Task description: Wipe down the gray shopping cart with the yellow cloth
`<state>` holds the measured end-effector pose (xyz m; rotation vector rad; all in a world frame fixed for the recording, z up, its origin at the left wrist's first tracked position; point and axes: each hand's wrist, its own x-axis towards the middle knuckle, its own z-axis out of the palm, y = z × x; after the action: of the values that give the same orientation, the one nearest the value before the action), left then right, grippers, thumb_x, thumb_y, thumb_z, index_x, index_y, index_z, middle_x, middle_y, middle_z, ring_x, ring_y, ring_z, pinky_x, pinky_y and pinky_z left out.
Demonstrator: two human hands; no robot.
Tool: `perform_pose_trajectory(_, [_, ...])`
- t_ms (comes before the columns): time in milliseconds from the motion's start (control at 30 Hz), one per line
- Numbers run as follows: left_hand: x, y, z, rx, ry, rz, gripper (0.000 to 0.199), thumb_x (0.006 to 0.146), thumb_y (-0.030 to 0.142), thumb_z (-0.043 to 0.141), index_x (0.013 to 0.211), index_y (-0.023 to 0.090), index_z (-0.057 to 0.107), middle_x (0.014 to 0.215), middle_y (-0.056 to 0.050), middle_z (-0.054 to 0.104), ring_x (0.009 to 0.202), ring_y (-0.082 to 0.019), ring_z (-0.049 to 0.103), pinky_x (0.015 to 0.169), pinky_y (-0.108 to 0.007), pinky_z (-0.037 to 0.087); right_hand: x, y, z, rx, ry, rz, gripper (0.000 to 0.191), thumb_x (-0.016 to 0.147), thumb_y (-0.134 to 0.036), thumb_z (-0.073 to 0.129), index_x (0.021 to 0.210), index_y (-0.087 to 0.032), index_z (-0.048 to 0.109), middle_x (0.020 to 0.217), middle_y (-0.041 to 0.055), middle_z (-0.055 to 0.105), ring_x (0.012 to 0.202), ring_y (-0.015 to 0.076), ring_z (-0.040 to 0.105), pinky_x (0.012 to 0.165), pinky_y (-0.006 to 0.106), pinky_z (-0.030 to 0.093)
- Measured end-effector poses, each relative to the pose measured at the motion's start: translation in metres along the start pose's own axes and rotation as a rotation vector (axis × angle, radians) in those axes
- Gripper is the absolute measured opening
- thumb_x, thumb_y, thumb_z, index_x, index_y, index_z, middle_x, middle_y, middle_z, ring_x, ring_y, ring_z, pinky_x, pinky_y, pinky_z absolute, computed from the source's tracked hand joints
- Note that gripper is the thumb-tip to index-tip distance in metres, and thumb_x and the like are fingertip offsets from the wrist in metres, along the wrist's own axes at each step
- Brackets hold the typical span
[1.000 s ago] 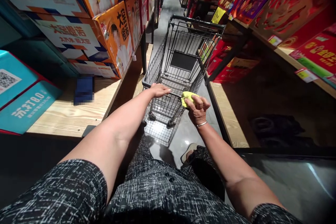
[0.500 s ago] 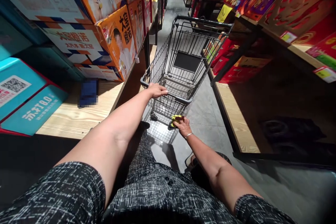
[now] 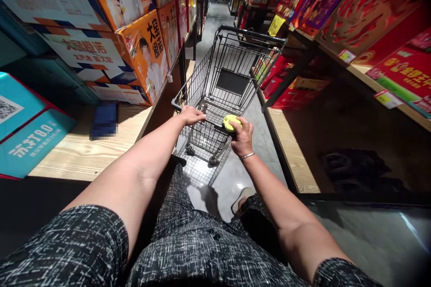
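Observation:
In the head view a black wire shopping cart (image 3: 232, 81) stands before me, its grey-edged rim towards me. My left hand (image 3: 192, 115) is closed over the near rim, left of its middle; its fingertips are partly hidden. At the right end of that rim, my right hand (image 3: 243, 138) grips a crumpled yellow-green cloth (image 3: 231, 122). The cloth lies against the rim's corner, and part of it is covered by my fingers. My right wrist wears a silvery bracelet.
Orange drink cartons (image 3: 143, 54) and a turquoise box (image 3: 37, 139) fill the left shelf, near a dark blue object (image 3: 104, 119). Red gift boxes (image 3: 296, 92) line the right shelf (image 3: 292, 148). The grey-floored aisle (image 3: 218, 18) runs ahead between them.
My right hand has risen with the yellow-green cloth from below the rim to its right corner. My left hand stays on the rim. The view has shifted slightly.

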<state>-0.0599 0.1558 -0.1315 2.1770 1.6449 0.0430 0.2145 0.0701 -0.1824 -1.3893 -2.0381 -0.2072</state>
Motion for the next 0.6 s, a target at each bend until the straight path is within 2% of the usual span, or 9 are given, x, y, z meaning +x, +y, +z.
perform_pose_trajectory(67, [-0.001,-0.002,-0.001,0.000,0.004,0.005,0.056,0.101,0.063,0.036,0.098,0.031,0.083,0.109,0.000,0.079,0.129,-0.028,0.054,0.121,-0.046,0.020,-0.004,-0.008,0.003,0.065,-0.027,-0.030,0.051,0.077,-0.007,0.060,0.123,-0.029,0.070,0.141,0.0083,0.053,0.124,0.0293,0.046,0.108,0.049,0.045])
perform_pose_trajectory(133, [-0.001,-0.006,-0.002,0.009,0.012,-0.004,0.059,0.100,0.066,0.035,0.095,0.031,0.082,0.106,0.000,0.079,0.128,-0.028,0.054,0.120,-0.047,0.019,-0.007,-0.010,0.006,0.124,-0.091,-0.121,0.044,0.081,-0.012,0.062,0.120,-0.029,0.072,0.138,0.0078,0.056,0.124,0.0282,0.047,0.108,0.048,0.045])
perform_pose_trajectory(200, [0.000,-0.011,-0.002,0.021,0.034,-0.026,0.058,0.097,0.069,0.038,0.090,0.030,0.081,0.103,0.000,0.079,0.128,-0.028,0.053,0.120,-0.046,0.020,-0.002,-0.002,0.006,0.161,-0.163,-0.207,0.039,0.086,-0.014,0.062,0.119,-0.030,0.072,0.136,0.0063,0.059,0.125,0.0268,0.048,0.110,0.047,0.043])
perform_pose_trajectory(267, [0.001,-0.014,-0.002,0.024,0.059,-0.038,0.056,0.094,0.071,0.043,0.085,0.029,0.080,0.100,-0.001,0.078,0.125,-0.028,0.053,0.118,-0.046,0.021,0.013,0.016,0.008,0.168,-0.193,-0.219,0.040,0.087,-0.013,0.058,0.121,-0.030,0.072,0.137,0.0055,0.060,0.127,0.0263,0.048,0.111,0.047,0.043])
perform_pose_trajectory(467, [0.005,-0.016,0.001,-0.023,0.086,0.004,0.054,0.092,0.069,0.047,0.083,0.028,0.080,0.104,-0.001,0.076,0.120,-0.027,0.053,0.117,-0.048,0.020,0.094,0.089,0.022,0.064,-0.134,0.022,0.048,0.082,-0.015,0.058,0.126,-0.028,0.068,0.143,0.0078,0.056,0.128,0.0328,0.047,0.108,0.053,0.044])
perform_pose_trajectory(533, [0.004,-0.015,0.000,-0.024,0.081,0.001,0.051,0.094,0.066,0.048,0.084,0.028,0.080,0.106,-0.002,0.076,0.123,-0.028,0.052,0.117,-0.049,0.020,0.118,0.102,0.026,0.014,-0.142,0.114,0.048,0.083,-0.016,0.057,0.128,-0.028,0.067,0.144,0.0083,0.054,0.127,0.0336,0.046,0.106,0.053,0.045])
perform_pose_trajectory(600, [0.001,-0.014,-0.001,-0.018,0.092,-0.013,0.045,0.095,0.061,0.051,0.088,0.028,0.081,0.116,-0.002,0.075,0.130,-0.030,0.049,0.119,-0.050,0.018,0.131,0.104,0.028,-0.004,-0.153,0.169,0.050,0.082,-0.015,0.056,0.129,-0.028,0.066,0.143,0.0091,0.053,0.124,0.0326,0.047,0.105,0.051,0.045])
